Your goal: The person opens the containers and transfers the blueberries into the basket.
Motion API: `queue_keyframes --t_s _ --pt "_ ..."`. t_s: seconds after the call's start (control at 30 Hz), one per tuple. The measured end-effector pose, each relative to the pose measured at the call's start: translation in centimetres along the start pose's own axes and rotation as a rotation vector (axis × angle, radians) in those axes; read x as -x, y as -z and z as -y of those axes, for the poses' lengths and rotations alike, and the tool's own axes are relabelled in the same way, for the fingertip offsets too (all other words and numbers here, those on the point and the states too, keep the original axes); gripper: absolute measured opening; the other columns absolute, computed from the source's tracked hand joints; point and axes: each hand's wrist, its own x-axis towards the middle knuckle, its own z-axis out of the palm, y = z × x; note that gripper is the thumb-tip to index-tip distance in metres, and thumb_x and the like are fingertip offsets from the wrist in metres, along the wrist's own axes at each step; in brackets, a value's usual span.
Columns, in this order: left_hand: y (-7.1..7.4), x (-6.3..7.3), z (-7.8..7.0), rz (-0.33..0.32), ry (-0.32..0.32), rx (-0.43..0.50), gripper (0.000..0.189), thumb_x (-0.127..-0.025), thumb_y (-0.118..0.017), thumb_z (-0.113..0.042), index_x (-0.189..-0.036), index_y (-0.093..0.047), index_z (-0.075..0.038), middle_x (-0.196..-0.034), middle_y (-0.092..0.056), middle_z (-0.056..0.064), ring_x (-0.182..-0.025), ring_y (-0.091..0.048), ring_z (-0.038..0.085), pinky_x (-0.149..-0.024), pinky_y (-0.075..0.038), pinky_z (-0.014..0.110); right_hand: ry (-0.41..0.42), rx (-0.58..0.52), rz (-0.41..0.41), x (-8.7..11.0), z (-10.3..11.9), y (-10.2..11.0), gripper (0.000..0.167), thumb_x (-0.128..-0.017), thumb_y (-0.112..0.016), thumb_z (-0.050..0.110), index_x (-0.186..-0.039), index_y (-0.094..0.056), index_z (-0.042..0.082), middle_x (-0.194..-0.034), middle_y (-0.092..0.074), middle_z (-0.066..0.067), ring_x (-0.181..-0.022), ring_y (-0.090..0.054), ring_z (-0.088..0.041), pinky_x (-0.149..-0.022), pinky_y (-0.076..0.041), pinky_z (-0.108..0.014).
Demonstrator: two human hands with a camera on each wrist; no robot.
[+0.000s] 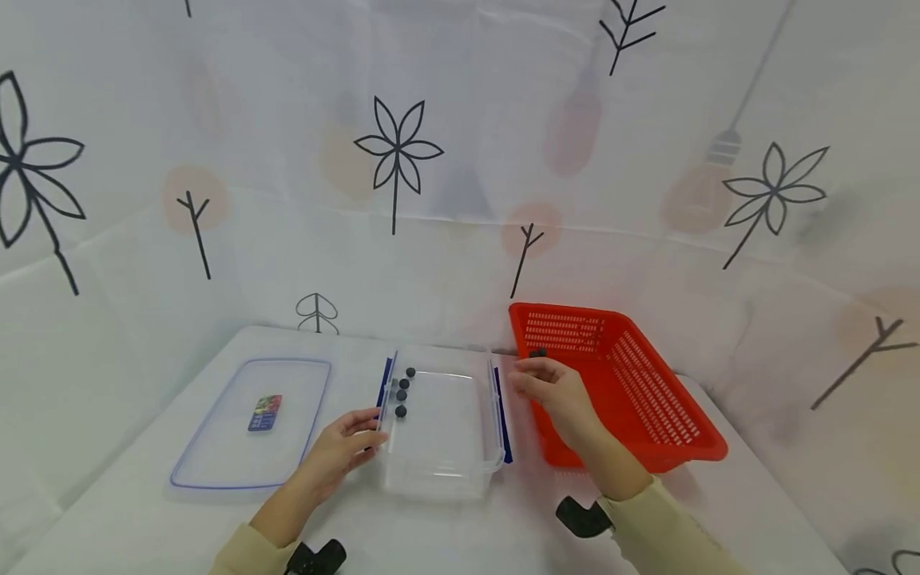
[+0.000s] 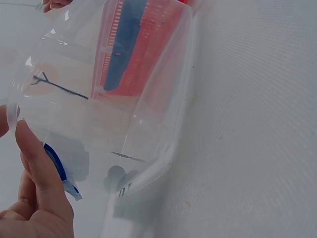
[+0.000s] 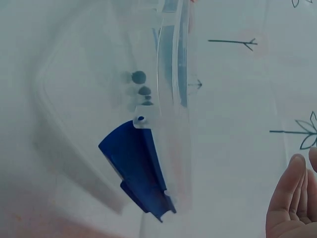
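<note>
- Nearest you, pale sleeves (image 1: 668,527) end beside black wrist cameras (image 1: 585,517).
- Your left hand (image 1: 343,451) pinches the rim of the clear box (image 1: 446,466) at its left side, thumb and fingers on either face.
- The box stands on the white surface (image 1: 528,519) between your hands, blue clasps (image 1: 506,435) out at both sides.
- Inside it, four dark balls (image 1: 401,411) lie in a row along the left wall.
- Left of the box, a clear, blue-edged lid (image 1: 216,451) lies flat, bearing a coloured label (image 1: 265,413).
- Your right hand (image 1: 557,395) is at the red basket's (image 1: 707,451) left edge, right of the box, fingers close together; I cannot tell whether they hold anything.
- Just past your knuckles shows a small dark thing (image 1: 537,352).
- Farthest, a white cloth (image 1: 460,275) carries leaf and twig drawings.
</note>
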Motion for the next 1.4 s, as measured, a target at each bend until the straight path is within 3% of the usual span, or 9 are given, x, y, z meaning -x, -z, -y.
queue_keyframes --t_s 0.2,0.37,0.6,0.87,1.27,1.4 --pt "0.2 0.1 0.0 -0.005 0.009 -0.009 0.043 -0.083 -0.065 -0.003 -0.124 -0.052 0.002 -0.108 -0.054 0.014 -0.084 -0.056 0.018 -0.080 -0.050 0.034 0.005 -0.026 0.011 -0.9 -0.3 -1.7 0.029 -0.087 -0.065 0.014 -0.112 -0.061 -0.002 -0.096 -0.064 -0.010 -0.086 -0.062 -0.023 -0.079 -0.051 -0.027" --pt "0.2 -0.1 0.1 0.000 0.005 -0.012 0.043 -0.084 -0.065 -0.004 -0.124 -0.053 0.001 -0.109 -0.054 0.015 -0.085 -0.056 0.019 -0.080 -0.050 0.034 0.002 -0.013 0.028 -1.5 -0.3 -2.9 0.029 -0.087 -0.066 0.015 -0.111 -0.062 -0.002 -0.095 -0.065 -0.010 -0.090 -0.063 -0.028 -0.081 -0.051 -0.030" --pt "0.2 -0.3 0.2 -0.005 0.001 -0.013 0.041 -0.085 -0.064 -0.004 -0.124 -0.053 0.001 -0.110 -0.054 0.016 -0.084 -0.056 0.019 -0.079 -0.051 0.034 -0.012 -0.009 0.050 -2.8 -0.2 -4.8 0.027 -0.088 -0.065 0.013 -0.110 -0.063 -0.002 -0.095 -0.066 -0.013 -0.084 -0.065 -0.022 -0.083 -0.050 -0.036" --pt "0.2 -0.3 0.3 0.002 -0.006 0.000 0.041 -0.084 -0.065 -0.004 -0.123 -0.053 0.001 -0.109 -0.055 0.016 -0.086 -0.058 0.020 -0.082 -0.050 0.037 -0.040 -0.089 0.087 -4.2 -0.1 -6.8 0.025 -0.088 -0.064 0.011 -0.110 -0.062 0.000 -0.099 -0.065 -0.016 -0.091 -0.062 -0.029 -0.082 -0.051 -0.030" --pt "0.2 -0.3 0.1 -0.004 -0.006 0.002 0.040 -0.084 -0.064 -0.003 -0.122 -0.054 0.001 -0.110 -0.054 0.017 -0.085 -0.057 0.018 -0.081 -0.050 0.035 -0.166 -0.160 0.147 -7.2 0.6 -9.1 0.029 -0.089 -0.064 0.012 -0.115 -0.060 0.001 -0.106 -0.062 -0.013 -0.099 -0.060 -0.027 -0.090 -0.046 -0.033" --pt "0.1 -0.2 0.1 0.002 -0.010 -0.002 0.041 -0.084 -0.065 -0.003 -0.123 -0.053 0.002 -0.108 -0.055 0.015 -0.084 -0.057 0.018 -0.079 -0.050 0.034 -0.192 -0.098 0.162 -8.5 0.3 -9.9 0.030 -0.088 -0.064 0.012 -0.116 -0.060 0.002 -0.107 -0.062 -0.013 -0.099 -0.061 -0.026 -0.090 -0.046 -0.034"
